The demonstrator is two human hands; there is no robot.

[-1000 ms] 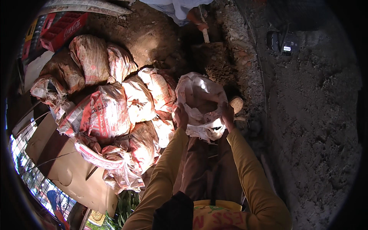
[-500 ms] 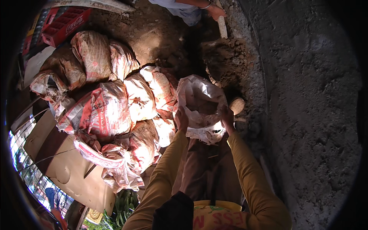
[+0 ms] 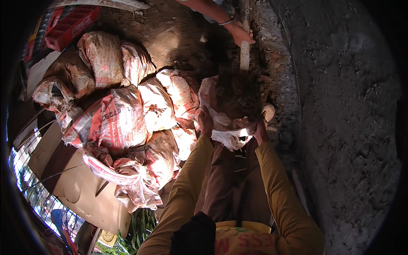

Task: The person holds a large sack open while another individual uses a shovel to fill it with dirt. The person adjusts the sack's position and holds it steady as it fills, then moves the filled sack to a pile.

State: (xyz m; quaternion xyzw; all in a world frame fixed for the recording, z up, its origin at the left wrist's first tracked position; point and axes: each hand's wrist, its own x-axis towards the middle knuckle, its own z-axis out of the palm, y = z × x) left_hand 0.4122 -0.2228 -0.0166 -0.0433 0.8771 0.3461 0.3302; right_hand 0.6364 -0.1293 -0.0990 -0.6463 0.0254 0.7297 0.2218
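Note:
A pale woven sack (image 3: 229, 137) stands in front of me with its mouth spread wide. My left hand (image 3: 205, 122) is closed on its left rim, and my right hand (image 3: 260, 130) grips the rim on the right. Over the sack's mouth lies a heap of dark soil (image 3: 239, 94), at the end of a pale wooden handle (image 3: 245, 57). A co-worker's hand (image 3: 239, 33) with a wristband holds that handle from the far side. The blade under the soil is hard to make out, and the sack's inside is mostly hidden.
Several filled, dirt-stained sacks (image 3: 117, 123) are piled on my left. Red crates (image 3: 72, 27) stand at the far left. A rough grey concrete surface (image 3: 344, 110) runs along the right. A round tan object (image 3: 268, 112) sits beside my right hand.
The co-worker's hand and the handle have come nearer, bringing soil over the sack's mouth. My hands, still on the rim, have shifted slightly right with the sack.

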